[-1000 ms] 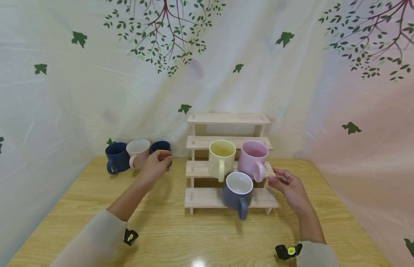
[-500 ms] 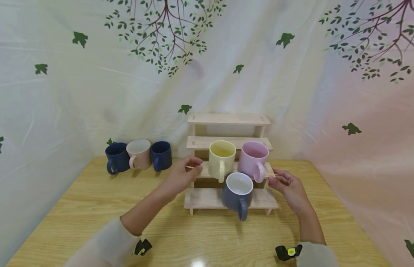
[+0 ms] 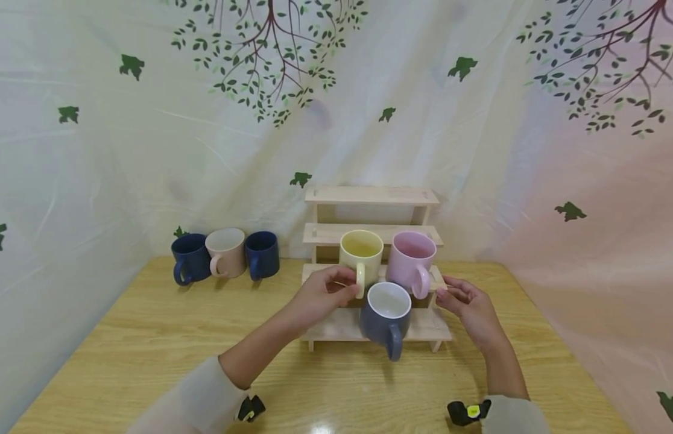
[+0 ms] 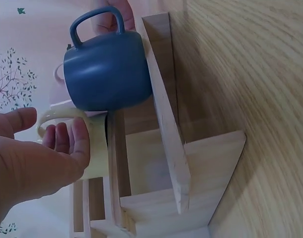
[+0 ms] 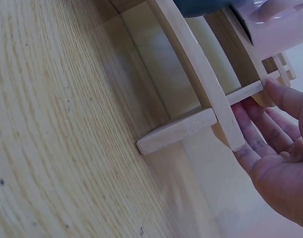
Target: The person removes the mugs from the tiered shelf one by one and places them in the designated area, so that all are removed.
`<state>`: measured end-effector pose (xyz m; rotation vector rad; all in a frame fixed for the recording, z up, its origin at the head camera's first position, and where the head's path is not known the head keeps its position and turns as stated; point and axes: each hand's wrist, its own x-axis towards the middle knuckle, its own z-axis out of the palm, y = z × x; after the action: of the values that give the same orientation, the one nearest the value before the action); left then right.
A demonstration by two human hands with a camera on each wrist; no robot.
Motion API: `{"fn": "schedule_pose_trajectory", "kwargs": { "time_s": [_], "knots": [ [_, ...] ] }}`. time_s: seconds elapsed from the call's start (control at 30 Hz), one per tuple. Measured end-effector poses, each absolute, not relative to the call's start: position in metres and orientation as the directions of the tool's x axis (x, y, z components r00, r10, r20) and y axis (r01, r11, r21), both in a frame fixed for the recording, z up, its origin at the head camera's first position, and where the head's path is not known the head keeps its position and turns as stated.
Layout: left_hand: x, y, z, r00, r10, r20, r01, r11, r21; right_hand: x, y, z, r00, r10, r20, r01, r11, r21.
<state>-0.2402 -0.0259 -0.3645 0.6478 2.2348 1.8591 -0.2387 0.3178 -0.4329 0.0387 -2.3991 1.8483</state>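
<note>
My left hand (image 3: 321, 299) is at the yellow mug (image 3: 363, 253), fingers bent beside its handle; the left wrist view shows a gap between thumb and fingers around the yellow handle (image 4: 57, 115), and contact is unclear. The yellow mug and the pink mug (image 3: 412, 256) stand on the second step from the bottom of a wooden rack (image 3: 331, 325). A grey-blue mug (image 3: 384, 319) stands on the lowest step, handle forward. My right hand (image 3: 472, 310) holds the right end of the second step (image 5: 263, 91) between thumb and fingers.
At the back left of the table (image 3: 152, 337) stand a dark blue mug (image 3: 194, 259), a pale pink mug (image 3: 232, 253) and another dark blue mug (image 3: 265, 256). A patterned curtain (image 3: 233, 163) hangs behind. The rack's top two steps carry no mugs.
My left hand has moved right, from the rightmost dark blue mug past the rack's left edge to the yellow mug's handle. My right hand has stayed at the rack.
</note>
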Motion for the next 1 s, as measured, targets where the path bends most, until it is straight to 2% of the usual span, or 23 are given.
{"fn": "schedule_pose_trajectory", "kwargs": {
  "time_s": [0.23, 0.47, 0.63, 1.0],
  "knots": [
    [-0.242, -0.018, -0.371, -0.868, 0.462, 0.179, 0.225, 0.046, 0.973, -0.237, 0.316, -0.431, -0.994, 0.05, 0.099, -0.082, 0.26, -0.962],
    [-0.243, -0.01, -0.369, -0.877, 0.471, 0.094, 0.07, -0.068, 0.995, -0.237, 0.317, -0.431, -0.993, 0.052, 0.104, -0.088, 0.257, -0.962],
    [-0.246, -0.004, -0.371, -0.885, 0.459, 0.077, 0.0, -0.165, 0.986, -0.236, 0.317, -0.429, -0.994, 0.05, 0.102, -0.087, 0.244, -0.966],
    [-0.245, -0.004, -0.37, -0.905, 0.419, 0.079, -0.007, -0.2, 0.98, -0.236, 0.317, -0.43, -0.995, 0.045, 0.089, -0.075, 0.259, -0.963]
  ]
}}
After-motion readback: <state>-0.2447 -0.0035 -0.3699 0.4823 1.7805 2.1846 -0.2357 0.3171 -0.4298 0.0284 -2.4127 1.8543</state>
